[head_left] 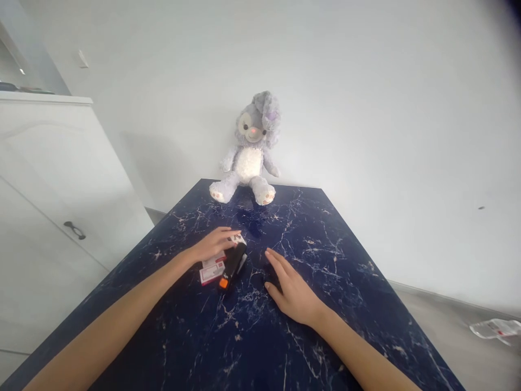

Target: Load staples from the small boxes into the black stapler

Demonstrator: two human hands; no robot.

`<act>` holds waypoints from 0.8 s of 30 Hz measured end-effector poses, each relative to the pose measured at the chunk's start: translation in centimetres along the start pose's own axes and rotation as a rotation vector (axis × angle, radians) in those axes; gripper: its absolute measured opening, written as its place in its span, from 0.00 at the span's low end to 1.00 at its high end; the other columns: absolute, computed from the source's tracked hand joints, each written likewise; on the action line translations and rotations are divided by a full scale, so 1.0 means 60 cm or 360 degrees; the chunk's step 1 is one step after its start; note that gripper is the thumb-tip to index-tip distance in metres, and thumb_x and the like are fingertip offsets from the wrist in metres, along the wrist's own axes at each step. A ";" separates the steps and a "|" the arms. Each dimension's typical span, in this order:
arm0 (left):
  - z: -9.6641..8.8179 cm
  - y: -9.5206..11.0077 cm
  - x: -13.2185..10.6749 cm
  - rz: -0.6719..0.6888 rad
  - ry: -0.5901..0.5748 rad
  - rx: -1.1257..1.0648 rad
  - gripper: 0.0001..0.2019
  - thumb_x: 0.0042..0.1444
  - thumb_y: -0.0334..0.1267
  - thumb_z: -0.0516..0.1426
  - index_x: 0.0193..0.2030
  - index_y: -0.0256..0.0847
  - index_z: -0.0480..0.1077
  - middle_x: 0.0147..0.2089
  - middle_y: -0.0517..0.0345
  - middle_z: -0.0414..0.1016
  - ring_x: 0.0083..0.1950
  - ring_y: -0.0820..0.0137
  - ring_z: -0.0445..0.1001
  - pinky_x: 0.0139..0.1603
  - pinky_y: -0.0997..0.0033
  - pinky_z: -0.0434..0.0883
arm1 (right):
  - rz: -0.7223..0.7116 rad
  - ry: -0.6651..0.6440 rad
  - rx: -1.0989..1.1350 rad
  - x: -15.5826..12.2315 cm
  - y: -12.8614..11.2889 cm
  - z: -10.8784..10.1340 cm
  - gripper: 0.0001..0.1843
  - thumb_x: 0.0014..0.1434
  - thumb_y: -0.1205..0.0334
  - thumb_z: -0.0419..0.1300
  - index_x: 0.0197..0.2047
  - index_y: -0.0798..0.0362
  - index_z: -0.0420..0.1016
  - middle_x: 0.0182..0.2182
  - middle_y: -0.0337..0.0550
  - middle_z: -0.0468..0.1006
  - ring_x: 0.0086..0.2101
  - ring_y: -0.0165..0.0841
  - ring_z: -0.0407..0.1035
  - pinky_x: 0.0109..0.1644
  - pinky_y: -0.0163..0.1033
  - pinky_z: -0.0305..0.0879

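A black stapler (233, 264) with an orange end lies on the dark blue marbled table (325, 260), leaning across a small white and red box (212, 271). My left hand (214, 243) reaches over the box, fingers stretched out and resting on its far end beside the stapler. My right hand (291, 290) lies flat on the table just right of the stapler, fingers extended and apart, holding nothing.
A grey and white plush rabbit (250, 152) sits at the table's far edge against the white wall. A white cabinet (49, 206) with a dark handle stands at the left. A crumpled clear wrapper (496, 329) lies on the floor at the right.
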State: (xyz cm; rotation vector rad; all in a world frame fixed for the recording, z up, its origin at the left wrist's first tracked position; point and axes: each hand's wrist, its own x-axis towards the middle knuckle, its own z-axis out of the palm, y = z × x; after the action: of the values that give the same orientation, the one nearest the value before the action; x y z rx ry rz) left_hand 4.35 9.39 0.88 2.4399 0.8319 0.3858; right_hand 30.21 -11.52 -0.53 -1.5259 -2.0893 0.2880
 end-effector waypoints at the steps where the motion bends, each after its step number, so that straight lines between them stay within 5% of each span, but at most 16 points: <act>1: 0.018 0.024 -0.002 0.0098 -0.0050 -0.0034 0.29 0.70 0.56 0.47 0.74 0.52 0.56 0.70 0.50 0.67 0.73 0.54 0.59 0.71 0.45 0.58 | -0.0003 0.0045 -0.0004 -0.001 -0.001 -0.001 0.43 0.68 0.59 0.56 0.78 0.48 0.37 0.75 0.53 0.47 0.71 0.47 0.48 0.70 0.60 0.59; 3: 0.051 0.069 -0.009 0.0225 -0.0108 -0.0081 0.34 0.72 0.53 0.46 0.79 0.51 0.38 0.69 0.49 0.69 0.74 0.56 0.58 0.71 0.44 0.57 | -0.0129 0.0062 0.0004 -0.004 -0.008 -0.004 0.46 0.63 0.61 0.60 0.77 0.48 0.40 0.75 0.54 0.44 0.72 0.49 0.44 0.71 0.61 0.56; 5: 0.075 0.101 -0.022 0.0277 -0.0041 -0.0067 0.35 0.72 0.52 0.46 0.79 0.50 0.33 0.70 0.49 0.67 0.75 0.55 0.56 0.70 0.44 0.57 | -0.0334 0.0008 0.0047 -0.007 -0.019 -0.008 0.44 0.60 0.63 0.63 0.75 0.48 0.49 0.73 0.53 0.52 0.71 0.50 0.47 0.71 0.63 0.54; 8: 0.080 0.113 -0.054 0.0236 0.0159 -0.0082 0.30 0.73 0.50 0.46 0.78 0.51 0.44 0.70 0.50 0.66 0.72 0.56 0.61 0.70 0.46 0.60 | -0.0458 -0.0068 0.0158 -0.009 -0.033 -0.014 0.39 0.58 0.62 0.65 0.70 0.48 0.59 0.64 0.54 0.67 0.64 0.50 0.60 0.68 0.61 0.60; 13: 0.041 0.081 -0.110 0.0051 0.0322 -0.0126 0.19 0.71 0.47 0.49 0.63 0.50 0.70 0.64 0.52 0.72 0.65 0.58 0.70 0.66 0.51 0.67 | -0.0409 -0.0087 0.0230 -0.008 -0.033 -0.022 0.33 0.57 0.57 0.69 0.64 0.47 0.65 0.57 0.52 0.72 0.56 0.46 0.68 0.61 0.55 0.68; 16: 0.029 0.076 -0.122 0.0072 0.0238 -0.0052 0.18 0.70 0.46 0.52 0.62 0.50 0.71 0.64 0.51 0.72 0.64 0.58 0.71 0.65 0.51 0.69 | -0.0415 -0.0096 0.0259 -0.007 -0.032 -0.026 0.37 0.54 0.52 0.73 0.62 0.47 0.65 0.58 0.51 0.71 0.58 0.47 0.65 0.62 0.53 0.66; 21: 0.028 0.088 -0.120 0.0139 0.0157 0.0155 0.22 0.67 0.48 0.55 0.66 0.48 0.67 0.64 0.48 0.71 0.61 0.56 0.72 0.59 0.55 0.72 | -0.0406 -0.0093 0.0162 -0.006 -0.030 -0.030 0.22 0.59 0.45 0.68 0.46 0.51 0.69 0.39 0.45 0.76 0.40 0.39 0.70 0.47 0.46 0.69; 24: 0.019 0.090 -0.122 0.0089 0.0145 0.0174 0.24 0.68 0.47 0.54 0.68 0.48 0.64 0.63 0.49 0.71 0.53 0.60 0.75 0.51 0.62 0.74 | -0.0355 -0.0074 0.0074 -0.007 -0.022 -0.031 0.18 0.62 0.46 0.66 0.45 0.50 0.68 0.36 0.43 0.75 0.37 0.38 0.69 0.43 0.44 0.67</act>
State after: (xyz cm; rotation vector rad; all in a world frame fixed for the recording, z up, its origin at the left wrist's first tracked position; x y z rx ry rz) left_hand 1.80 0.71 2.33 2.5673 0.8446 0.4875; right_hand 30.21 -12.63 1.52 -1.2562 -2.2488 0.2890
